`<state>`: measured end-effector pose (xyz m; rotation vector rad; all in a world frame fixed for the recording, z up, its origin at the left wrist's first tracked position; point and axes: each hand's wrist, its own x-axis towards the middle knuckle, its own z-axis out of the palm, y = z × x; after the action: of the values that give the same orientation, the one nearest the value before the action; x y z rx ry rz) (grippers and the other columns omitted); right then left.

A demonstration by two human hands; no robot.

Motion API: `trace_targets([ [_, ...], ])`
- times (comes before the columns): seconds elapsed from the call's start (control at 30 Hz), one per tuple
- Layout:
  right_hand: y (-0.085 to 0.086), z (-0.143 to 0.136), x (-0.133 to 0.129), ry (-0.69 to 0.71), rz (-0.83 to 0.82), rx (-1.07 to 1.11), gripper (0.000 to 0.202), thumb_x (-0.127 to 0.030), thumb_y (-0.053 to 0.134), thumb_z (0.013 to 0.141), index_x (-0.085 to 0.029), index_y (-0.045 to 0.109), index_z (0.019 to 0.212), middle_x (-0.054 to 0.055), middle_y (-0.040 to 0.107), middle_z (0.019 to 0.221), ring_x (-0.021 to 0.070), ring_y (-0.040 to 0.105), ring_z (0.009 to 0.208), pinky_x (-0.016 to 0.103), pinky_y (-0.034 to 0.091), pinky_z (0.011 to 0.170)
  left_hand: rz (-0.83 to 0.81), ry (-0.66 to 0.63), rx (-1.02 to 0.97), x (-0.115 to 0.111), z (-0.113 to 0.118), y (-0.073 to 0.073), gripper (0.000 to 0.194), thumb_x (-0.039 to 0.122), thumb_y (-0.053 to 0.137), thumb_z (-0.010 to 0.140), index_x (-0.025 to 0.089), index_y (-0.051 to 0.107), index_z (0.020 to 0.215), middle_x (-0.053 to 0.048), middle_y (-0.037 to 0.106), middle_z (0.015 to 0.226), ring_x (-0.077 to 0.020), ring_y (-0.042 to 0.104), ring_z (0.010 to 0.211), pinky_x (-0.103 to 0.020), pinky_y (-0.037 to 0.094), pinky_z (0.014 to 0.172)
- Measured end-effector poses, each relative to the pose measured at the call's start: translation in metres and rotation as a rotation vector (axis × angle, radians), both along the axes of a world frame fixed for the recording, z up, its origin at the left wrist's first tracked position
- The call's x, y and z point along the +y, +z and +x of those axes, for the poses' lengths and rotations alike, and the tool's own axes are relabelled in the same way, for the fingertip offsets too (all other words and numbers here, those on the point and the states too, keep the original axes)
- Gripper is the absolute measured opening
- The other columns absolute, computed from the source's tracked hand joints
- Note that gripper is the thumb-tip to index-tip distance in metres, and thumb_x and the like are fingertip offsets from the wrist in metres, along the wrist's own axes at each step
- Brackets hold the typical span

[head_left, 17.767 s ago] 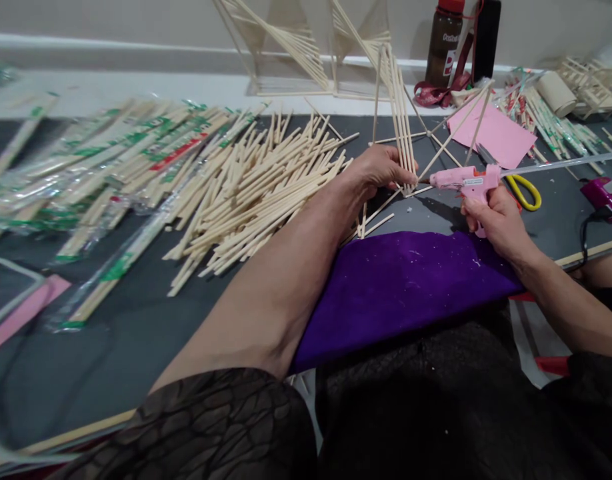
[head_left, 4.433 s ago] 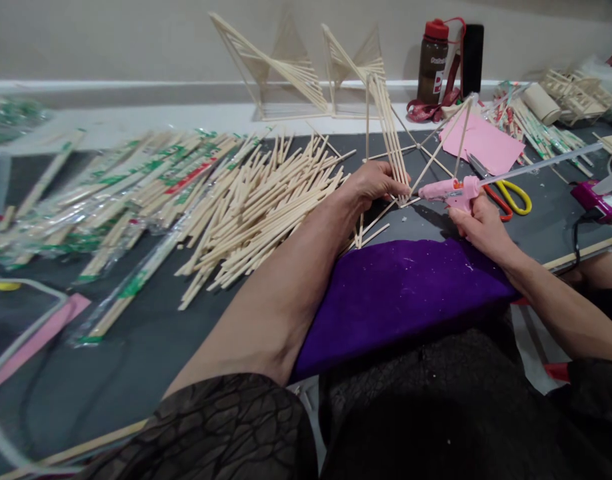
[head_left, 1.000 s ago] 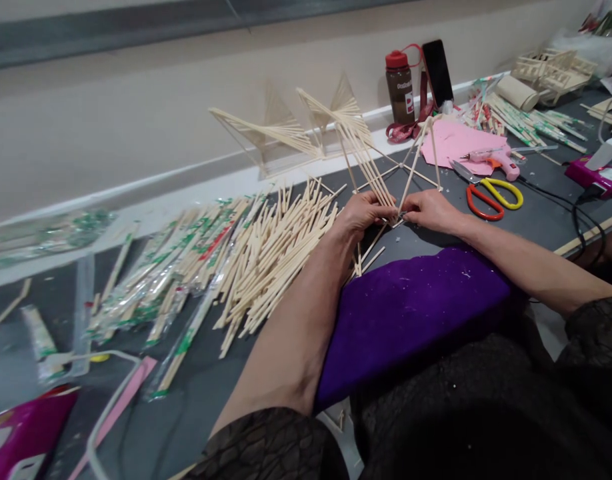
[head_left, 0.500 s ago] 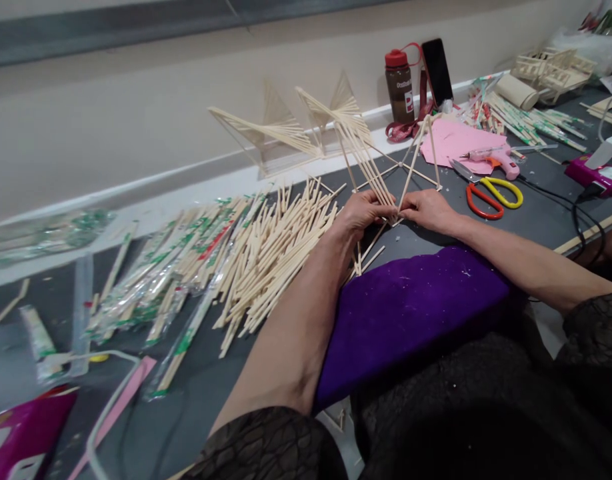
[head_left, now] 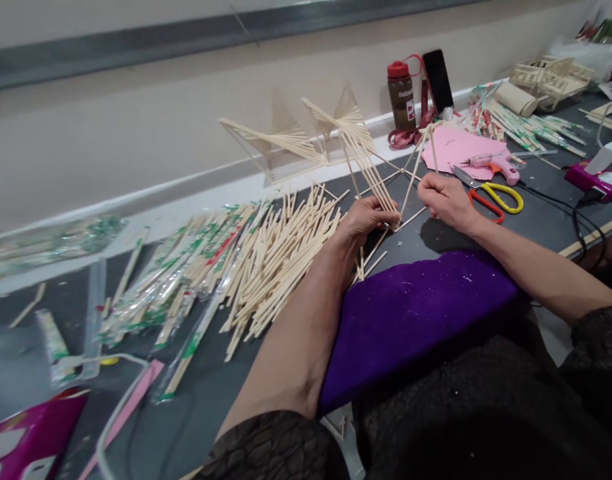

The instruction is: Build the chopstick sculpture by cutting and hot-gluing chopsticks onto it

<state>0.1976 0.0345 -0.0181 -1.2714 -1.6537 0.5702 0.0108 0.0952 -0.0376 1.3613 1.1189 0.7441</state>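
Note:
My left hand (head_left: 367, 217) is closed on the lower ends of several thin wooden sticks (head_left: 370, 172) that slant up as part of a stick frame (head_left: 413, 179). This frame stands on the grey table, with triangular sides and joints at its corners. My right hand (head_left: 447, 199) hovers just right of the frame, its fingers curled together; whether something small is pinched in them is hidden. Left of my left hand lies a big pile of loose wooden sticks (head_left: 281, 260). Two finished-looking twisted stick models (head_left: 286, 141) stand behind, against the wall.
Scissors with red and yellow handles (head_left: 503, 198), a pink glue gun (head_left: 501, 165) and pink sheet (head_left: 461, 148) lie to the right. A bottle (head_left: 402, 100) and phone (head_left: 437, 81) stand behind. Wrapped chopsticks (head_left: 176, 267) lie left; a purple cushion (head_left: 416, 320) sits in front.
My right hand has come away from the frame's lower corner, moving up and to the right. My left hand stays on the sticks. The view has shifted slightly.

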Motion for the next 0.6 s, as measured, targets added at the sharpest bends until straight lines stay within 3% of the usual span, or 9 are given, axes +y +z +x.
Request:
trace_targets([
  [0.1,0.013,-0.001,-0.006,-0.013,-0.006,0.148,0.019,-0.023,0.048,0.082,-0.021,0.046,0.064,-0.005,0.046,0.052,0.0087,0.043,0.046,0.025,0.038,0.053,0.002,0.005,0.017,0.000,-0.001,-0.001,0.031,0.017,0.080,0.047,0.018,0.066,0.075,0.001,0.065,0.065,-0.0128,0.056,0.058,-0.027,0.034,0.056],
  [0.27,0.030,-0.006,-0.012,0.039,0.114,0.193,0.028,-0.027,0.050,0.085,-0.021,0.044,0.058,-0.005,0.045,0.048,0.0080,0.041,0.043,0.026,0.038,0.050,-0.003,0.007,0.023,0.001,-0.001,-0.003,0.032,0.022,0.081,0.049,0.018,0.066,0.077,0.000,0.067,0.068,-0.0136,0.058,0.061,-0.027,0.036,0.059],
  [0.43,0.053,-0.008,-0.009,0.026,0.212,0.112,0.041,-0.032,0.046,0.094,-0.020,0.044,0.055,-0.005,0.043,0.046,0.0073,0.042,0.044,0.024,0.039,0.053,-0.003,0.006,0.036,0.001,-0.002,-0.003,0.029,0.020,0.078,0.050,0.018,0.067,0.077,-0.001,0.067,0.069,-0.0146,0.059,0.063,-0.028,0.037,0.059],
  [0.6,0.098,-0.014,0.018,-0.012,0.268,-0.099,0.023,-0.021,0.047,0.095,-0.016,0.060,0.077,-0.002,0.059,0.070,0.0067,0.056,0.059,0.024,0.045,0.068,-0.011,0.021,0.016,-0.001,-0.003,-0.003,0.028,0.019,0.078,0.049,0.018,0.066,0.074,0.001,0.066,0.065,-0.0125,0.057,0.059,-0.026,0.034,0.056],
])
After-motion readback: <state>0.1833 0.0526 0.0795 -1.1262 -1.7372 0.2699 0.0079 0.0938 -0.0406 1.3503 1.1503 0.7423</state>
